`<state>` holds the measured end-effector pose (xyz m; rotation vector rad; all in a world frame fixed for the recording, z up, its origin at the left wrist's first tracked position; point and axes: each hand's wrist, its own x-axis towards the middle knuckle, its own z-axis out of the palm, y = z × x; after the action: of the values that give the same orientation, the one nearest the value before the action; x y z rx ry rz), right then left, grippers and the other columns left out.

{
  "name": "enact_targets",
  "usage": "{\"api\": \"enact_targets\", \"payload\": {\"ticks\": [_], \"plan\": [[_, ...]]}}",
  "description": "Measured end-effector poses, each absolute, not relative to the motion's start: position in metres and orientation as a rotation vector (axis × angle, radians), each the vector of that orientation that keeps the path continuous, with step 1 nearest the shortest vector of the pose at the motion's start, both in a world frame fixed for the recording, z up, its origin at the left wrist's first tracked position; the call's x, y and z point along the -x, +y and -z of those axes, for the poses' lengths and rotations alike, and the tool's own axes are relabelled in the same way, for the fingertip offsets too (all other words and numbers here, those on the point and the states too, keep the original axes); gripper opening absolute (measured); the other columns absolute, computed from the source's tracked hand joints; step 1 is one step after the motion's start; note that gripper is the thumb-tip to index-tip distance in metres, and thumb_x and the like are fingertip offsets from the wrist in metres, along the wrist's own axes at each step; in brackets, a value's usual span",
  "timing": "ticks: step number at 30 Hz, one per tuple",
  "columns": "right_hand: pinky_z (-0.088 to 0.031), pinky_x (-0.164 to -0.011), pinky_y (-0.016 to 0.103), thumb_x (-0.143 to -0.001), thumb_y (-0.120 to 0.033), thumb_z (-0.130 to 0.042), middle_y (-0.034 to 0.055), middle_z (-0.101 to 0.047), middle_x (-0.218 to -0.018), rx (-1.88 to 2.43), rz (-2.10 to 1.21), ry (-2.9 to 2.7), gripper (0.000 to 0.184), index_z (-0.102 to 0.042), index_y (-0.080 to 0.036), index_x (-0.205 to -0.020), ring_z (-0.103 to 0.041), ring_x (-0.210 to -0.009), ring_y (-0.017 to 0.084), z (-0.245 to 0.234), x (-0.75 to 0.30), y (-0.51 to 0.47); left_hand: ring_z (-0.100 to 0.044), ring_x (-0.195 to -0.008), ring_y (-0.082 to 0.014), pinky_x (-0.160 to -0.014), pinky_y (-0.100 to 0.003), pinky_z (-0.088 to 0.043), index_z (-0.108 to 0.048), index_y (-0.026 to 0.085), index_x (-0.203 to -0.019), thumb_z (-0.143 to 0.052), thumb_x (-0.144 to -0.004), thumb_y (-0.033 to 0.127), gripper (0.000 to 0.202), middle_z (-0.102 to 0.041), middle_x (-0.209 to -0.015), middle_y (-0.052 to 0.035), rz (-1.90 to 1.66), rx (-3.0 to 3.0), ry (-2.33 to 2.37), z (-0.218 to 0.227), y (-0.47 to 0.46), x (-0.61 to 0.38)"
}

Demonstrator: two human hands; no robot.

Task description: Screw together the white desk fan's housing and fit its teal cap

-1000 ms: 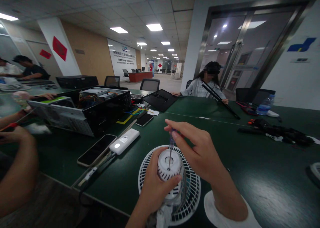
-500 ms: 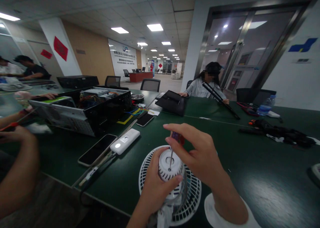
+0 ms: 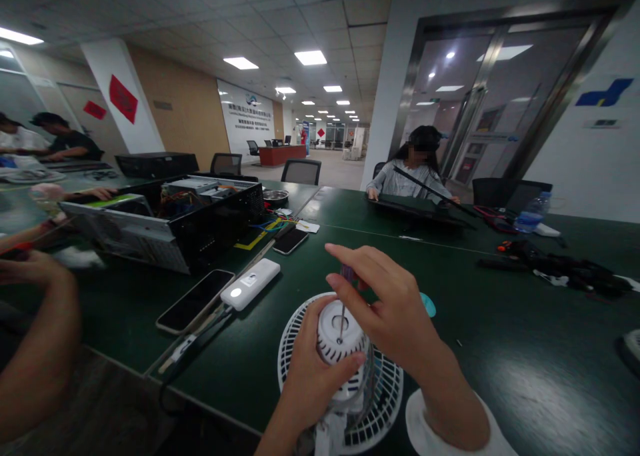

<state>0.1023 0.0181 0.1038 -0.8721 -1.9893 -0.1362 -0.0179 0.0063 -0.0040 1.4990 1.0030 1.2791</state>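
A small white fan (image 3: 389,413) lies grille-down on the green table in front of me. My left hand (image 3: 313,369) is wrapped around its white motor housing (image 3: 336,318), thumb on the near side. My right hand (image 3: 385,293) holds a screwdriver (image 3: 343,315) upright by its purplish handle, between thumb and fingers. The screwdriver's tip stands in a screw hole near the edge of the housing's end. Most of the handle is hidden behind my fingers. Beyond my right hand, part of a turquoise round piece (image 3: 428,304) shows on the table.
Left of the fan lie a white power bank (image 3: 251,283) with a cable, a phone (image 3: 196,300) and another phone (image 3: 291,240). An opened computer case (image 3: 200,233) stands farther left, beside a co-worker's arm (image 3: 37,336). Across the table, a person (image 3: 413,169) handles a black panel (image 3: 417,213).
My right hand has shifted slightly left and turned a little, uncovering the turquoise piece. The person opposite has lowered the black panel and moved it right. My left hand keeps its place.
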Motion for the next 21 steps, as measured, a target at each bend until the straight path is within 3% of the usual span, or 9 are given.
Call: {"api": "enact_targets", "payload": {"ticks": [3,8,14,18,21], "plan": [[-0.050,-0.075,0.029,-0.088,-0.012,-0.041,0.0082,-0.067,-0.098,0.812,-0.002,-2.014,0.035,-0.052,-0.011,-0.121,-0.061,-0.089,0.015,-0.1039,-0.1033,0.0181,-0.046,-0.116,-0.0286,-0.100,-0.044,-0.033,-0.040,0.022,-0.122,-0.070,-0.067,0.026,0.063,-0.049,-0.125,-0.0076,-1.289,-1.517,1.008,0.0054,0.0068,0.0175],[-0.051,-0.070,0.027,-0.085,-0.018,-0.053,0.0052,-0.068,-0.086,0.808,0.084,-1.983,0.019,-0.063,-0.015,-0.100,-0.062,-0.079,0.015,-0.1032,-0.1030,0.0187,-0.047,-0.115,-0.0287,-0.100,-0.044,-0.034,-0.041,0.023,-0.122,-0.070,-0.067,0.025,0.062,-0.050,-0.124,-0.0072,-1.304,-1.512,1.022,0.0060,0.0067,0.0169],[-0.050,-0.076,0.027,-0.085,-0.010,-0.045,0.0067,-0.067,-0.100,0.777,-0.022,-2.004,0.032,-0.056,-0.015,-0.116,-0.061,-0.090,0.014,-0.1024,-0.1019,0.0170,-0.046,-0.117,-0.0284,-0.101,-0.044,-0.033,-0.041,0.023,-0.122,-0.070,-0.067,0.023,0.062,-0.050,-0.126,-0.0072,-1.294,-1.522,1.026,0.0061,0.0057,0.0179],[-0.050,-0.068,0.027,-0.084,-0.019,-0.054,0.0045,-0.066,-0.084,0.806,0.026,-1.998,0.020,-0.062,-0.016,-0.101,-0.061,-0.077,0.014,-0.1027,-0.1009,0.0162,-0.045,-0.119,-0.0279,-0.102,-0.044,-0.033,-0.039,0.023,-0.123,-0.070,-0.067,0.023,0.063,-0.048,-0.127,-0.0071,-1.305,-1.513,1.025,0.0065,0.0060,0.0181],[-0.050,-0.069,0.030,-0.084,-0.022,-0.052,0.0065,-0.066,-0.087,0.863,0.036,-1.987,0.022,-0.062,-0.015,-0.103,-0.061,-0.080,0.016,-0.1034,-0.1000,0.0168,-0.045,-0.118,-0.0285,-0.101,-0.044,-0.033,-0.040,0.022,-0.122,-0.069,-0.068,0.023,0.062,-0.049,-0.126,-0.0078,-1.298,-1.510,1.020,0.0046,0.0060,0.0179]]}}
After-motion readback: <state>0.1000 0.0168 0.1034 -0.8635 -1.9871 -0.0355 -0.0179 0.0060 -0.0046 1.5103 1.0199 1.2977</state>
